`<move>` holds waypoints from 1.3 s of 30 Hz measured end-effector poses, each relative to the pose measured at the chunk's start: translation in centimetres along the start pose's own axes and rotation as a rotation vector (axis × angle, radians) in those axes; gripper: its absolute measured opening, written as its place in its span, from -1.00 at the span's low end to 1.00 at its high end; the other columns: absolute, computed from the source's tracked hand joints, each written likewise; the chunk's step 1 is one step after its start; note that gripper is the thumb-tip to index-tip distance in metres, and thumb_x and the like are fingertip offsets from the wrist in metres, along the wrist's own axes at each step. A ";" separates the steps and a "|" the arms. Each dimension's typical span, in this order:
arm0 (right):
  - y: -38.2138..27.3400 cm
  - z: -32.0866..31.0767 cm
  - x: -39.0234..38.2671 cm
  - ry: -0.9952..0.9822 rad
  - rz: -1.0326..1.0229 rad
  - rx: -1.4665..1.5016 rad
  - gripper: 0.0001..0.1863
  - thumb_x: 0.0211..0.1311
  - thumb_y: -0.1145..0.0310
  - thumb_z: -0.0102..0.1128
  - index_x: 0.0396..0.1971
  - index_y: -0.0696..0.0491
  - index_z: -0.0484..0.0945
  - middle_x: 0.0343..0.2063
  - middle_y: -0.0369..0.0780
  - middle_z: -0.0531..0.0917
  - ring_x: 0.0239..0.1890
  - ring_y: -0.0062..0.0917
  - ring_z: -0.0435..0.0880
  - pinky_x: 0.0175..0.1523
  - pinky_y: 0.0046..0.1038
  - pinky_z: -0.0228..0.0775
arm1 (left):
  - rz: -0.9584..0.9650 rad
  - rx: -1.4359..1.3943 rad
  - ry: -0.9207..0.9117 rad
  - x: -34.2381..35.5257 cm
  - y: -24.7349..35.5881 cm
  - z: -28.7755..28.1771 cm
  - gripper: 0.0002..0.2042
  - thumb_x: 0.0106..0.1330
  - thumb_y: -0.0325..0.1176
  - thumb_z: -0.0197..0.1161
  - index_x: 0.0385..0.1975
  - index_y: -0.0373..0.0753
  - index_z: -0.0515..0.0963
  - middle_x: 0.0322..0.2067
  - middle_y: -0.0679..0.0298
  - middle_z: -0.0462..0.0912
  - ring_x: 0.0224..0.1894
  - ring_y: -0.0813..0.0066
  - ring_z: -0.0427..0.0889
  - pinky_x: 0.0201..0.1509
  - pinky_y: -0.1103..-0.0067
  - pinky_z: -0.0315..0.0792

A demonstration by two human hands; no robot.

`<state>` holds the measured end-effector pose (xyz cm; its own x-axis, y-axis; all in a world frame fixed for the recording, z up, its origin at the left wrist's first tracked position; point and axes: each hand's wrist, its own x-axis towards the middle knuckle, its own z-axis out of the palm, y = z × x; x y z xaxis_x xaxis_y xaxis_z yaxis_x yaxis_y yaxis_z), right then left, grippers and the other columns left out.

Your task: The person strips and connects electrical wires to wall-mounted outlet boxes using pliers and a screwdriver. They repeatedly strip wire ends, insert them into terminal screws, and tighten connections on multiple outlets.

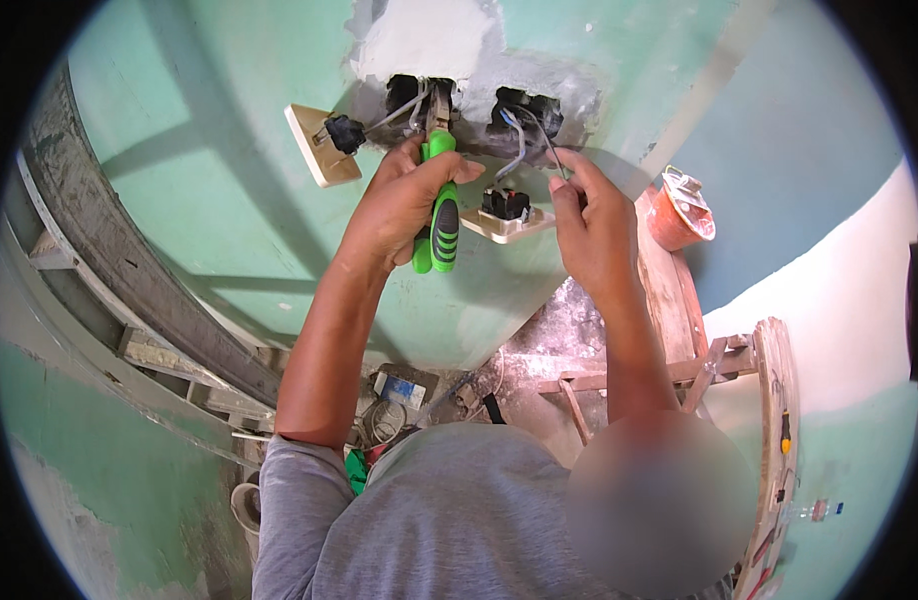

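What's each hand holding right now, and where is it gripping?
The left hand grips green-handled pliers around the handles, nose in the wall opening. The right hand pinches a thin wire near its free end.

The pliers (pixel 438 190) have green handles with dark grey grip inserts and a metal head. They stand nearly upright against the green wall, head up, with the tip at the left of two rough wall openings. The left hand (pixel 404 205) is wrapped around the handles.

The wire (pixel 551 148) is thin and dark. It runs out of the right wall opening and curves downward. The fingertips of the right hand (pixel 589 225) pinch it near its lower end.

The socket plate (pixel 506 215) is cream with a black insert. It hangs tilted just below the right opening, between the two hands.
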<state>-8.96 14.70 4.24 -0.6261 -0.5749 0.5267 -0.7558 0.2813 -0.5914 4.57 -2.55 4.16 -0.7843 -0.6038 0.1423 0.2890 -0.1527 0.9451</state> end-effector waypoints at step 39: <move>0.3 -0.8 1.6 0.063 -0.139 0.095 -0.67 0.55 0.29 0.23 0.11 0.17 0.72 -0.37 -0.15 0.78 -0.39 -0.67 0.61 -0.20 -0.52 0.49 | -0.119 -0.747 -0.431 0.1 -4.6 -3.2 -0.57 0.18 -0.21 0.24 0.04 -0.23 0.49 -0.42 0.43 0.33 -0.54 0.69 0.20 -0.57 0.69 0.15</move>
<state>-10.34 14.48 5.46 -0.5296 -0.5532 0.6431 -0.8164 0.1266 -0.5634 4.90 -4.37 -1.16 -0.9279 -0.2254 0.2971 0.3581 -0.7606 0.5416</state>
